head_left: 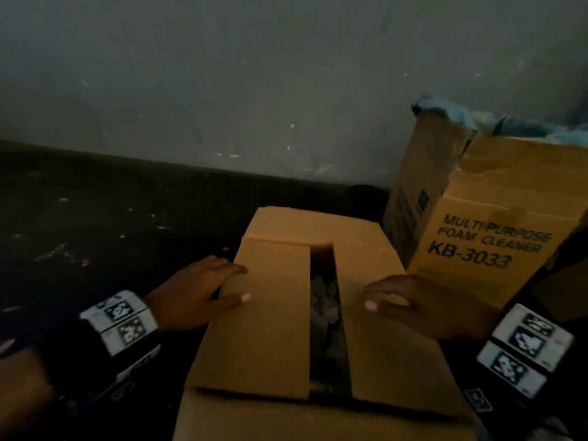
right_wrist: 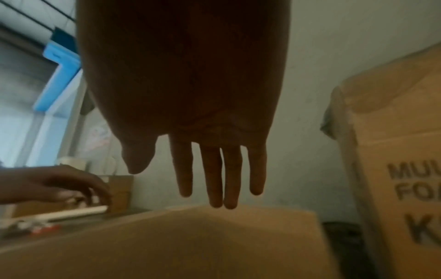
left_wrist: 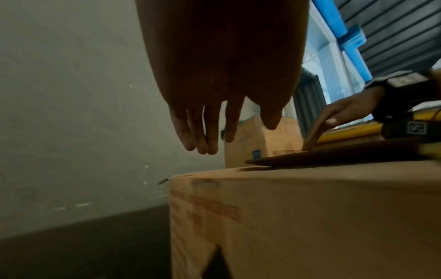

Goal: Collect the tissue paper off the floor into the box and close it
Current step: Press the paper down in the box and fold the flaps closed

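1. The left hand (head_left: 197, 294) lies flat, fingers straight, on the left flap (head_left: 264, 316) of the box (head_left: 286, 418); the right hand (head_left: 423, 307) rests the same way on the right flap (head_left: 388, 338). Neither grasps anything.
2. Between the hands a dark slit remains, and pale crumpled tissue paper (head_left: 324, 300) shows through it, inside the box.
3. Risk: the flaps are plain, stiff corrugated card with no tape in sight. Once the palms lift they will likely spring up and reopen the gap.
4. Risk: uneven pressing could push one flap below the other and jam its edge, or squash the soft, springy tissue so it pushes back.
5. Just beyond the right hand a taller printed carton (head_left: 483, 237) stands nearly touching the box; a sideways shove could knock it.
6. The floor (head_left: 95, 224) past the left hand is dark and speckled; whether stray tissue lies there cannot be told.
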